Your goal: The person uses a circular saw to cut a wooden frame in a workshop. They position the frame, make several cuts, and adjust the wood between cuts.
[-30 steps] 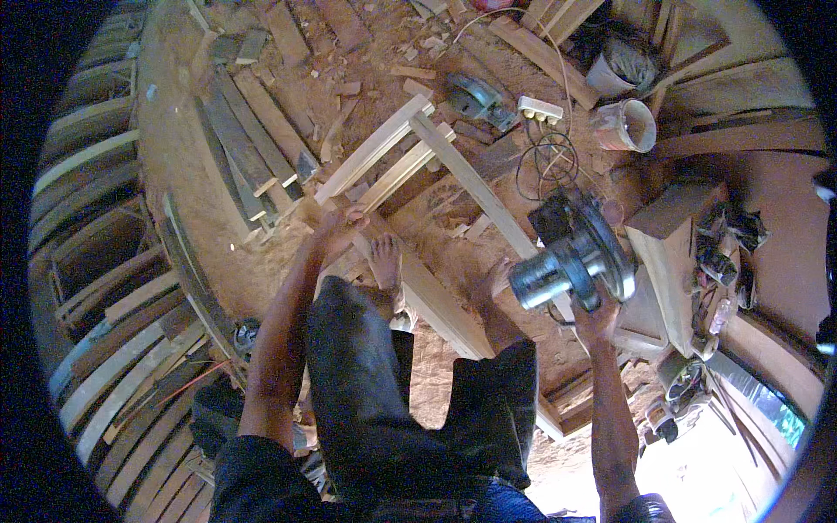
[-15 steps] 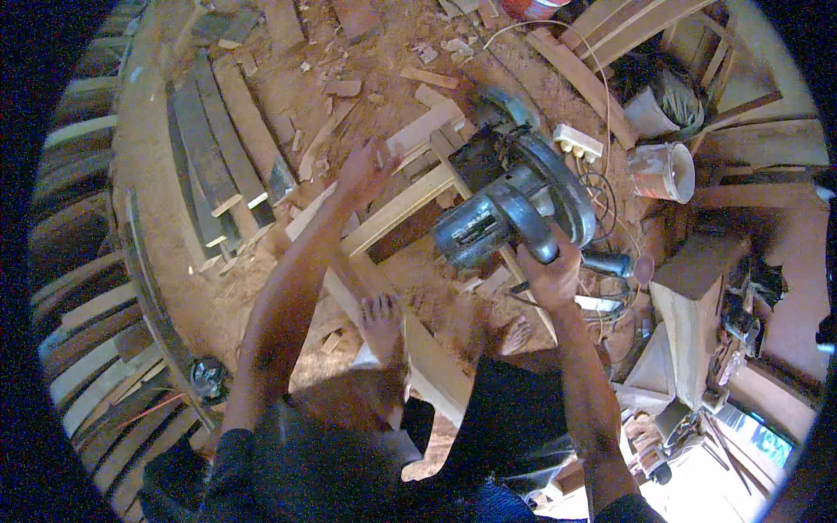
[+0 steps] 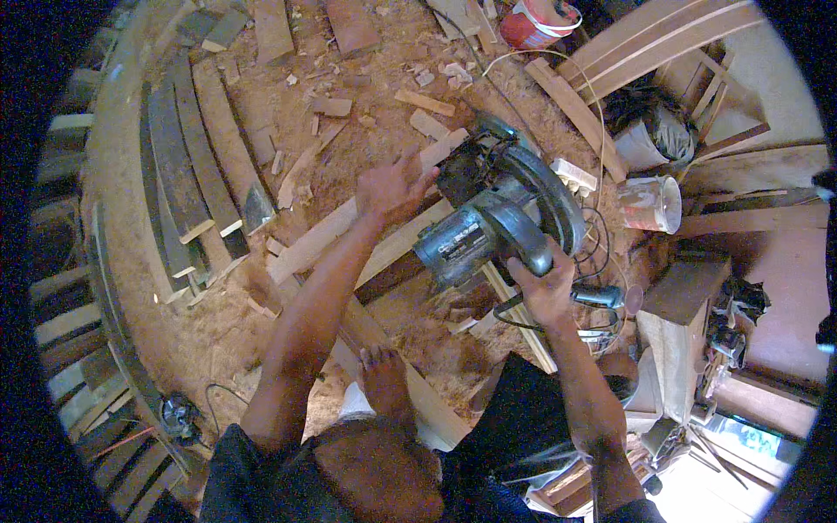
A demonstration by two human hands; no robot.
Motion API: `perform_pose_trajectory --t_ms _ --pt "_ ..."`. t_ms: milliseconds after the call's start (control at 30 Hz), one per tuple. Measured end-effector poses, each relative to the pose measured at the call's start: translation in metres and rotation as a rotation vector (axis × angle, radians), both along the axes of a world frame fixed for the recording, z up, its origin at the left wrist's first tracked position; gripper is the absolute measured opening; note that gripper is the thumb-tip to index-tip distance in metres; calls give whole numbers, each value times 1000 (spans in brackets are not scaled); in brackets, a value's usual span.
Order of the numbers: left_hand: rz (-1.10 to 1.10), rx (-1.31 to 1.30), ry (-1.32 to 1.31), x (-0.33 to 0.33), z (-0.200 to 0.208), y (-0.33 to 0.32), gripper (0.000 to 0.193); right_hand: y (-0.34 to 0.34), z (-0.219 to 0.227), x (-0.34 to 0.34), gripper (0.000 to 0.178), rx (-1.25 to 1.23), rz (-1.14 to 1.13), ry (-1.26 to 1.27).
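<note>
A blue-and-black circular saw (image 3: 462, 240) sits over the far end of a pale wooden board (image 3: 318, 240). My right hand (image 3: 547, 288) is closed round the saw's rear handle. My left hand (image 3: 388, 187) grips the board just left of the saw, its fingers close to the saw's base. Beneath these lies a second pale board (image 3: 405, 240), and a longer plank (image 3: 418, 392) runs toward me beside my bare foot (image 3: 384, 379). The saw's body hides its blade and the cut spot.
Dark planks (image 3: 179, 166) lie at the left on sawdust-covered ground. Wood offcuts (image 3: 331, 106) are scattered ahead. To the right are a white power strip (image 3: 574, 174), a blue-handled power tool (image 3: 597, 296), cables, a whitish bucket (image 3: 649, 205) and a red bucket (image 3: 532, 26).
My left hand has shifted right along the board, nearer the saw. The saw, held in my right hand, has come slightly left and its base now covers the board's end. My view has shifted too.
</note>
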State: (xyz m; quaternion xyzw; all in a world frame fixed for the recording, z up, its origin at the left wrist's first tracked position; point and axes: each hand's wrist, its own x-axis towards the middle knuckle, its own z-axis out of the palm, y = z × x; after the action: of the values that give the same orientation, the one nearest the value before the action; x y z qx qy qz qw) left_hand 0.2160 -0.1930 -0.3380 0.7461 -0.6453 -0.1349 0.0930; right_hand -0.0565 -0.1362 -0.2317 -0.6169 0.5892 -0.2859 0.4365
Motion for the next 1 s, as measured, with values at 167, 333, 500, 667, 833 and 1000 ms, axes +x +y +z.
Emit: perform_pose_trajectory --t_ms 167,333,500,667,833,1000 --pt "56 63 79 1 16 4 55 3 -6 13 35 49 -57 -153" --pt "51 32 133 3 22 5 46 1 -8 16 36 57 -18 -75" --pt "52 -13 139 5 17 4 44 0 -7 21 32 -19 13 -11" --pt "80 57 108 3 15 2 44 -6 3 23 26 108 87 79" --pt "98 42 228 6 14 2 42 -3 4 24 20 68 75 72" --pt "107 48 240 6 13 3 40 -1 -7 19 19 139 60 -7"
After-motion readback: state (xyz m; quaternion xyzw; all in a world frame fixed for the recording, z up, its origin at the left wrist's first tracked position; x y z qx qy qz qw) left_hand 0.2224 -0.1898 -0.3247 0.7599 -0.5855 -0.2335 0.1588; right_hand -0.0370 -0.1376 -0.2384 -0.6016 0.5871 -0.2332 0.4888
